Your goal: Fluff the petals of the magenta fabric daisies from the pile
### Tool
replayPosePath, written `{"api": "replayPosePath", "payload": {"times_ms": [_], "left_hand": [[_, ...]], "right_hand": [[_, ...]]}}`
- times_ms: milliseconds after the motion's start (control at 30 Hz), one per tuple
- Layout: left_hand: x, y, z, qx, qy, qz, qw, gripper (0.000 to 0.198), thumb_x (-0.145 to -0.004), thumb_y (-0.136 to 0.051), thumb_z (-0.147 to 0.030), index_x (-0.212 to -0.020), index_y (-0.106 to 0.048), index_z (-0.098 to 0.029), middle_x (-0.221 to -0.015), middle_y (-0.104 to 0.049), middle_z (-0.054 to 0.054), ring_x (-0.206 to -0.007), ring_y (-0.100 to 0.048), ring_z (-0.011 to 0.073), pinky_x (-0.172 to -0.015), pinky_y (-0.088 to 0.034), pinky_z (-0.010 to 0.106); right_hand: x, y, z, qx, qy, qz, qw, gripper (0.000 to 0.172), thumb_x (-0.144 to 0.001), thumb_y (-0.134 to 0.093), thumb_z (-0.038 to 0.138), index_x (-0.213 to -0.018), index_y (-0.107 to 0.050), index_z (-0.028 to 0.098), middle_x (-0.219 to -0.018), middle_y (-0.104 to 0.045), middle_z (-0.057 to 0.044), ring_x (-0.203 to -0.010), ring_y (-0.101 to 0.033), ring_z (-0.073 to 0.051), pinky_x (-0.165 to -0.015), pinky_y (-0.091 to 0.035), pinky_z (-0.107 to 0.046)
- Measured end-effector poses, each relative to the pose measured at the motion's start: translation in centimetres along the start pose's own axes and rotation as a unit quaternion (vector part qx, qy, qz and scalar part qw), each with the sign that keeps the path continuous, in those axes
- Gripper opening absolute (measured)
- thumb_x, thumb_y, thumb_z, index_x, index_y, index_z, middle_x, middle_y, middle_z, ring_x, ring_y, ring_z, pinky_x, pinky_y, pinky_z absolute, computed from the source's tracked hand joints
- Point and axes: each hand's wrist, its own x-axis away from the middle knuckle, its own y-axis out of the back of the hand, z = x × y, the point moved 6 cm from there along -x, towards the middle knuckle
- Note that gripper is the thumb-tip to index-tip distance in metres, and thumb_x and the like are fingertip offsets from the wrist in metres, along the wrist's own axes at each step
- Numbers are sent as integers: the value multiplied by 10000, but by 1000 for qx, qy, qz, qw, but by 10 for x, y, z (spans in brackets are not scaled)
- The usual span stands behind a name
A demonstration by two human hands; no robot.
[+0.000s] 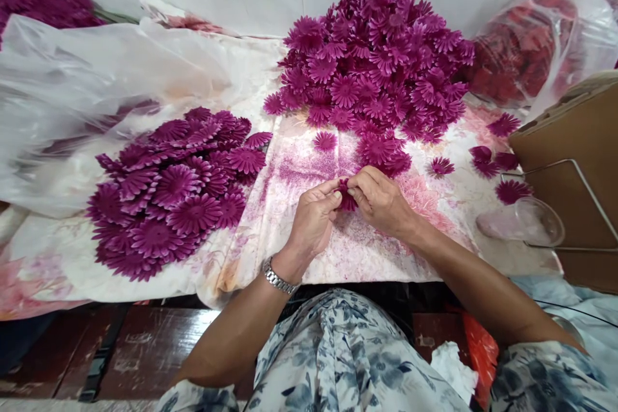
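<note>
A: Where is the flower [348, 201] found, and how is it gripped?

B: It is held over the stained cloth [270, 219], between the left hand [313, 215] and the right hand [379, 199]; it is pinched at its upper part by thumb and fingers of both

A: How is it expected to handle?

B: It is judged very light, soft and easily creased, with little slip; hold is best taken near the centre, since thin petals could be bent or torn

A: What appearance is noted?

B: Deep purple is recorded, with narrow petals hanging downward; its centre is covered by fingers. Similar flowers are piled in the large heap [376, 64] beyond
</note>
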Motion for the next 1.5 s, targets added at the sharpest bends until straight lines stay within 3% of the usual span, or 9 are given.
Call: {"api": "replayPosePath", "payload": {"times_ms": [200,367,533,700,867,1167,1333,1433,1500], "left_hand": [[0,-2,-2,10,-23,-3,1000,252,-519,-712,-82,-764,-710,-139,-558,-594,-35,-529,-492,44,-542,-394,166],[3,-8,-1,7,-18,48,999,81,-564,-731,-142,-605,-662,-132,-601,-606,-21,-586,-519,57,-584,-414,187],[2,-2,-5,-39,-76,5,996,176,-549,-741,-169,-460,-596,-126,-472,-522,-40,-507,-438,45,-526,-350,194],[2,-1,-10,-30,-101,-8,994,122,-569,-729,-175,-534,-620,-134,-500,-543,-45,-495,-439,46,-514,-364,194],[4,-2,-11,-57,-121,-1,991,150,-631,-721,-202,-603,-584,-148,-554,-547,-47,-517,-460,53,-524,-379,196],[4,0,-10,-115,-144,-6,983,384,-638,-753,-337,-507,-438,-160,-489,-403,-66,-472,-368,43,-469,-301,201],[3,-1,-7,-91,-109,16,990,360,-679,-715,-421,-546,-501,-163,-486,-455,-51,-450,-388,49,-442,-299,203],[5,-3,-8,-123,-132,47,983,334,-751,-649,-429,-585,-527,-167,-522,-469,-39,-485,-396,59,-467,-317,207],[6,-4,-10,-146,-160,66,974,269,-755,-658,-376,-618,-544,-173,-564,-479,-37,-533,-415,71,-512,-343,213]], "right_hand": [[1,1,1,22,-8,-31,999,170,-874,-414,102,-782,-518,199,-684,-528,-32,-682,-490,-155,-625,-442,-279],[-1,6,5,37,8,-51,998,171,-856,-456,114,-734,-519,217,-647,-537,-26,-690,-501,-168,-637,-428,-306],[-2,5,6,44,1,-47,998,167,-854,-468,126,-726,-532,212,-653,-557,-29,-690,-528,-170,-641,-447,-317],[-7,12,2,-56,-39,-31,997,125,-860,-467,125,-814,-560,195,-691,-571,-25,-670,-550,-140,-609,-473,-280],[-6,19,2,-86,-54,-19,995,130,-851,-478,112,-827,-584,184,-685,-581,-25,-657,-561,-136,-593,-470,-279],[-6,20,5,-100,-61,-25,993,34,-842,-549,204,-856,-580,199,-711,-589,-14,-674,-548,-133,-613,-461,-275],[-1,6,-1,-183,-127,15,975,98,-803,-614,237,-849,-542,190,-722,-554,13,-651,-538,-104,-595,-453,-245],[3,1,-10,-234,-191,30,953,125,-798,-608,217,-901,-542,187,-717,-543,32,-638,-529,-89,-609,-447,-238],[6,2,-17,-274,-230,29,933,262,-791,-615,217,-1035,-521,197,-720,-531,44,-645,-524,-88,-620,-446,-239]]}}
